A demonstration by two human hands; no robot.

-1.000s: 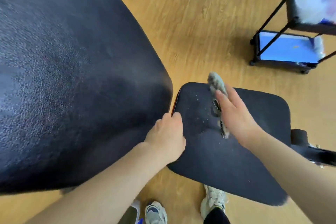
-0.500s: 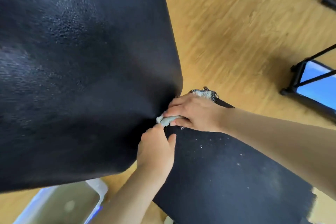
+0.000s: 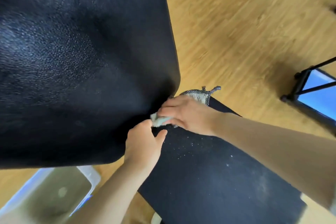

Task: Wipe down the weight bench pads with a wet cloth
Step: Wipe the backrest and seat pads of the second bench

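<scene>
Head view: the right hand (image 3: 187, 112) grips the cloth (image 3: 160, 121) at the far edge of the seat pad (image 3: 218, 178); I cannot tell what the left hand (image 3: 143, 143) holds; white specks (image 3: 192, 144) stay, so wiping isn't done
</scene>
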